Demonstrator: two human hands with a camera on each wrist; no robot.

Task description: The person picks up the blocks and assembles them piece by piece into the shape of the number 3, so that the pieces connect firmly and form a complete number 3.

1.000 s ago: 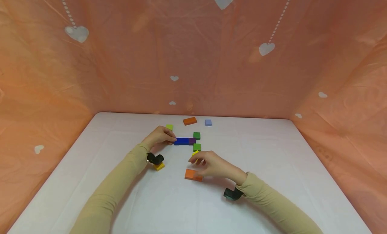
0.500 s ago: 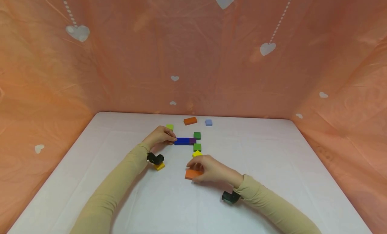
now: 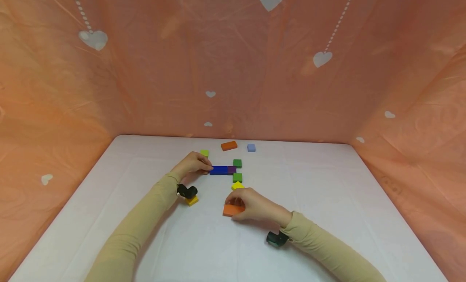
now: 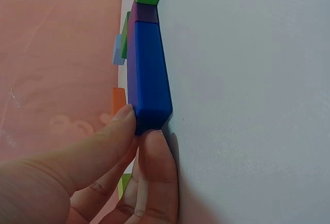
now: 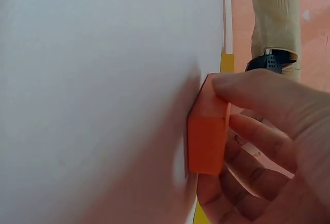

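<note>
both hands on blocks, forearms low over the bench (image 3: 327, 185)

our left hand (image 3: 191, 164) pinches the blue block (image 3: 219, 170) end mid-bench; our right hand (image 3: 255, 204), fingers curled, grips the orange block (image 3: 230, 210) lying nearer us.

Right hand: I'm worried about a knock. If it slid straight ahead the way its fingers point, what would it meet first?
Probably the small yellow block, just beyond the right hand, which grips the flat orange block; depth is uncertain.
</note>
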